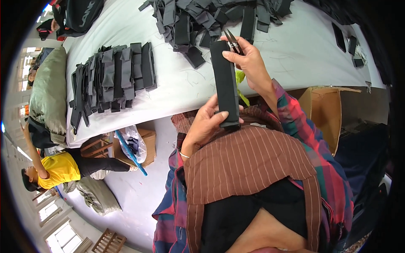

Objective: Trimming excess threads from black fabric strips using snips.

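Note:
A long black fabric strip (225, 82) is held upright in front of me, over the near edge of the white table (181, 90). My left hand (203, 123) grips its lower end, thumb across the front. At the upper end, my right hand (249, 61) pinches the strip between thumb and fingers. Tucked in that same hand is a pair of dark thread snips (233, 42), blades pointing up and away. Beyond the hands lies a loose heap of black strips (183, 29). More strips stand in a neater row (112, 78) to the left.
Loose threads are scattered on the white cloth. A cardboard box (325, 114) stands below the table at right. On the left are a bulging grey-green sack (48, 88), a person in a yellow top (61, 168), and a lined carton (145, 145) with a blue bar across it.

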A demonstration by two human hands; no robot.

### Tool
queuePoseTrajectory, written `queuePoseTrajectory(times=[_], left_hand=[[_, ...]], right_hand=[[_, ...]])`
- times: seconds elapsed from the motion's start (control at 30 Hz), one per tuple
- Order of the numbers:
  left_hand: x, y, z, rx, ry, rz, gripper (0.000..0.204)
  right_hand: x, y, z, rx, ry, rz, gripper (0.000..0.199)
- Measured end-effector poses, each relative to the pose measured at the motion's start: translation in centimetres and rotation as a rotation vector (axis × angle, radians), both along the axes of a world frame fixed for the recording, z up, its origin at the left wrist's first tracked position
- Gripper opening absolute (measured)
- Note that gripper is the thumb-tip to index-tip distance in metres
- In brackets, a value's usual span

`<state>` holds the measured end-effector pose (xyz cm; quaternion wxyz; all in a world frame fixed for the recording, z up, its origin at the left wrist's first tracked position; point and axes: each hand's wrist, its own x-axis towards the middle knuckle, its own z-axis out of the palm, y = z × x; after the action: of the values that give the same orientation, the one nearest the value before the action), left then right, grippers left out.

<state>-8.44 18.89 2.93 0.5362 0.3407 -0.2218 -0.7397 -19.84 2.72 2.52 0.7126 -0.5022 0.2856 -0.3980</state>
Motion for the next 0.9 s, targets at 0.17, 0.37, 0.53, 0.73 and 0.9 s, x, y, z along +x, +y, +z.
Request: queuePoseTrajectory(times=[0.17,0.37,0.53,0.73,0.9], left_hand=[[-0.2,0.1,-0.1,0.054,-0.036,0.064,0.050],[0.7,0.2,-0.7,0.020,-0.044,0.252,0.041],[0.4,-0.2,-0.5,0.019,-0.111,0.272,0.041],[0.3,-0.1,-0.4,0.010,-0.129,0.249,0.039],[0.3,0.2,0.3,0.020,-0.084,0.277,0.038]], right_hand=[[0.1,-0.1,-1.2,-0.431,0.316,-0.118,0.038],[-2.3,3.0,0.3,-0.658,0.459,-0.002,0.019],[-2.6,5.1,0.6,-0.718,0.570,0.118,0.016],[-1.7,5.4,0.6,-0.916,0.595,-0.012,0.014],[-1.9,4.0,-0.2,-0.932,0.639,-0.067,0.012]])
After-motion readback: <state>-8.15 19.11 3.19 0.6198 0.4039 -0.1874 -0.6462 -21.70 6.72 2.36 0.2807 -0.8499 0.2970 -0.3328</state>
